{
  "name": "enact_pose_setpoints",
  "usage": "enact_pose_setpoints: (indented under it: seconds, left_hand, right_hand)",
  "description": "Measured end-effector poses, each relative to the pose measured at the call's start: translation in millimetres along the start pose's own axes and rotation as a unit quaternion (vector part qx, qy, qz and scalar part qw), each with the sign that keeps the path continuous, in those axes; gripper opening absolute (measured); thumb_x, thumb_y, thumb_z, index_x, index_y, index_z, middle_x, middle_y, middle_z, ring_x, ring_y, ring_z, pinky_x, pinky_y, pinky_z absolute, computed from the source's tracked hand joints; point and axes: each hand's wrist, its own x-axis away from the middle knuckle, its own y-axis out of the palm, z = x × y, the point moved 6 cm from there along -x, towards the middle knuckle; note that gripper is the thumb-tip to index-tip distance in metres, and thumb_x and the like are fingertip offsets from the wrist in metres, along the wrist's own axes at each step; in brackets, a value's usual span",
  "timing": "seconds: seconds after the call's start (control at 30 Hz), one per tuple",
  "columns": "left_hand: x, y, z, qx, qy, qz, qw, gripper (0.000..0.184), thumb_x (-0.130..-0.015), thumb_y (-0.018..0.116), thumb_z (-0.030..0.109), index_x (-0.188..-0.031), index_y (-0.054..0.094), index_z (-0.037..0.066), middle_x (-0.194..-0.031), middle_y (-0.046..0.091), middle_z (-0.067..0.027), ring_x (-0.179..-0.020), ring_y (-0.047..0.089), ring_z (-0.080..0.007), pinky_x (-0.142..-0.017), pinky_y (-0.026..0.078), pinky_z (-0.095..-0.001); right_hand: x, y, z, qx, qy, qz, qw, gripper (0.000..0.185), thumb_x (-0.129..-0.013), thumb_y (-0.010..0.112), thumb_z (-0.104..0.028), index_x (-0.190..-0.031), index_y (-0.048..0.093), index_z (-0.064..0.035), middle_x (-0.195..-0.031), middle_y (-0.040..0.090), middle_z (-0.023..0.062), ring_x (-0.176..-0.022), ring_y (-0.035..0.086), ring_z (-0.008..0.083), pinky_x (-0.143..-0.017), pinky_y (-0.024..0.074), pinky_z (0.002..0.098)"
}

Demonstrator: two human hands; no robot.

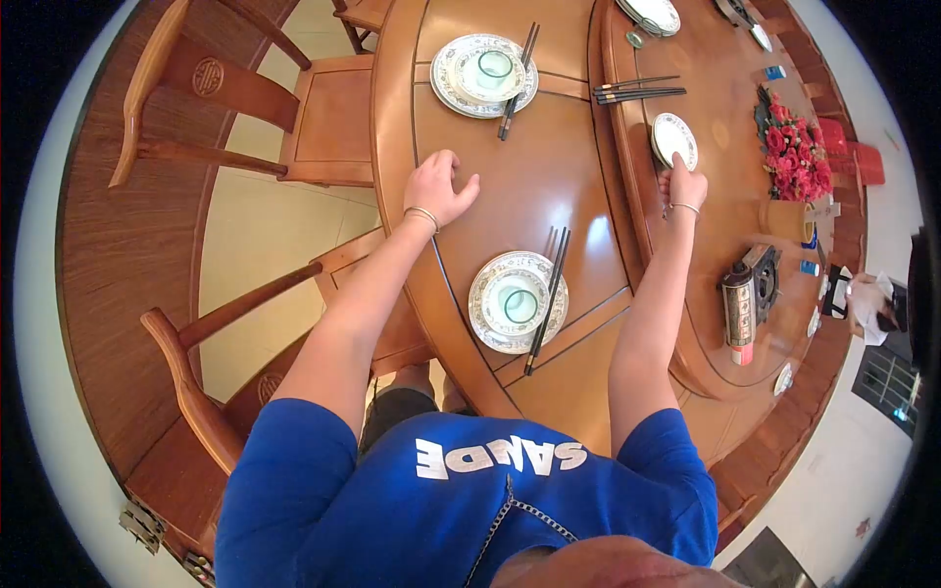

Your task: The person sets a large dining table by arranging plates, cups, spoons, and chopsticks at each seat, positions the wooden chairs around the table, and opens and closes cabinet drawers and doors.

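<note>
My right hand (683, 186) reaches over the raised round turntable (642, 211), its fingers closed on the near rim of a small white plate (674, 137) with a patterned edge. Whether more plates lie under that one I cannot tell. My left hand (441, 191) is at the table's edge, thumb apart and fingers loosely bent, holding nothing. It lies between two place settings: a far patterned plate (446, 93) and a near patterned plate (520, 343). Each carries a bowl with a clear glass in it. Black chopsticks (530, 73) rest at the far setting, another pair of chopsticks (549, 299) at the near one.
On the turntable are several more chopsticks (642, 95), red flowers (792, 147), a portable stove (761, 274) and a canister (742, 353). A stack of plates (655, 15) stands farther off. Wooden chairs (328, 118) line the left side. Another person (867, 304) is at the far right.
</note>
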Motion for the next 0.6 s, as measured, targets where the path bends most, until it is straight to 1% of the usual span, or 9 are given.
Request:
enact_pose_setpoints:
  seconds: [0.13,0.2,0.27,0.33,0.37,0.47,0.53,0.57,0.6]
  left_hand:
    - [0.3,2.8,-3.1,0.003,-0.007,0.001,1.000,0.032,-0.073,0.069,0.030,-0.085,0.052,0.006,-0.068,0.050,-0.0070,-0.066,0.053,-0.0240,-0.061,0.044,-0.0372]
    - [-2.8,3.3,-3.4,-0.001,-0.023,-0.007,1.000,0.032,-0.074,0.069,0.030,-0.085,0.052,0.006,-0.068,0.051,-0.0073,-0.066,0.053,-0.0242,-0.061,0.044,-0.0373]
    - [5.7,4.8,-4.4,-0.002,-0.048,-0.036,0.998,0.032,-0.074,0.069,0.031,-0.084,0.052,0.006,-0.068,0.052,-0.0075,-0.066,0.054,-0.0243,-0.060,0.045,-0.0375]
    - [1.2,0.4,0.2,-0.005,-0.016,-0.008,1.000,0.032,-0.074,0.070,0.031,-0.084,0.053,0.005,-0.069,0.054,-0.0079,-0.067,0.055,-0.0247,-0.060,0.045,-0.0376]
    - [0.0,3.4,-1.3,-0.002,-0.016,-0.016,1.000,0.032,-0.074,0.070,0.031,-0.084,0.053,0.005,-0.069,0.054,-0.0079,-0.067,0.055,-0.0247,-0.060,0.045,-0.0376]
    - [2.4,4.3,-3.5,-0.021,-0.009,-0.017,1.000,0.035,-0.074,0.068,0.036,-0.085,0.054,0.006,-0.074,0.056,-0.0090,-0.071,0.058,-0.0258,-0.063,0.047,-0.0386]
    - [1.8,2.6,-0.9,-0.011,-0.007,-0.003,1.000,0.035,-0.074,0.068,0.035,-0.085,0.054,0.005,-0.074,0.056,-0.0091,-0.071,0.057,-0.0260,-0.063,0.047,-0.0383]
    - [1.3,2.0,0.0,-0.026,0.019,0.018,0.999,0.032,-0.074,0.070,0.031,-0.085,0.054,0.005,-0.070,0.056,-0.0078,-0.064,0.056,-0.0233,-0.059,0.046,-0.0361]
    - [1.3,1.1,1.1,-0.022,0.026,0.026,0.999,0.032,-0.074,0.070,0.031,-0.085,0.054,0.005,-0.070,0.056,-0.0078,-0.064,0.056,-0.0233,-0.059,0.046,-0.0361]
  right_hand:
    - [11.8,8.0,-0.4,-0.029,-0.009,0.014,0.999,0.043,-0.085,0.062,-0.033,-0.062,0.062,0.0038,-0.051,0.058,0.0087,-0.041,0.054,0.0134,-0.037,0.0424,0.0266]
    - [11.0,10.8,2.0,-0.043,0.011,0.000,0.999,0.041,-0.085,0.063,-0.030,-0.063,0.061,0.0042,-0.053,0.058,0.0092,-0.040,0.053,0.0135,-0.037,0.0412,0.0254]
    - [15.8,13.5,12.6,-0.160,-0.004,-0.037,0.986,0.036,-0.084,0.066,-0.030,-0.068,0.061,0.0018,-0.058,0.060,0.0082,-0.043,0.054,0.0116,-0.037,0.0404,0.0237]
    - [32.8,21.2,16.3,-0.235,-0.004,-0.091,0.968,0.036,-0.086,0.065,-0.027,-0.070,0.061,0.0049,-0.060,0.060,0.0091,-0.044,0.053,0.0118,-0.038,0.0410,0.0236]
    - [50.4,15.1,12.6,-0.125,-0.030,-0.066,0.990,0.036,-0.086,0.066,-0.028,-0.069,0.060,0.0036,-0.061,0.060,0.0085,-0.046,0.054,0.0109,-0.040,0.0424,0.0233]
    - [109.7,21.4,28.8,-0.115,-0.055,-0.154,0.980,0.034,-0.086,0.065,-0.027,-0.070,0.061,0.0025,-0.062,0.062,0.0081,-0.048,0.057,0.0115,-0.042,0.0451,0.0240]
    - [136.2,21.2,43.1,-0.031,-0.104,-0.208,0.972,0.032,-0.086,0.065,-0.025,-0.069,0.061,0.0014,-0.062,0.062,0.0075,-0.048,0.057,0.0113,-0.041,0.0449,0.0245]
    - [142.9,19.6,62.2,-0.059,-0.079,-0.211,0.972,0.030,-0.087,0.065,-0.024,-0.070,0.061,0.0014,-0.063,0.062,0.0075,-0.048,0.057,0.0111,-0.041,0.0448,0.0243]
    - [147.3,17.5,76.2,-0.087,-0.054,-0.216,0.971,0.029,-0.087,0.064,-0.022,-0.071,0.061,0.0014,-0.064,0.062,0.0075,-0.049,0.057,0.0110,-0.040,0.0447,0.0242]
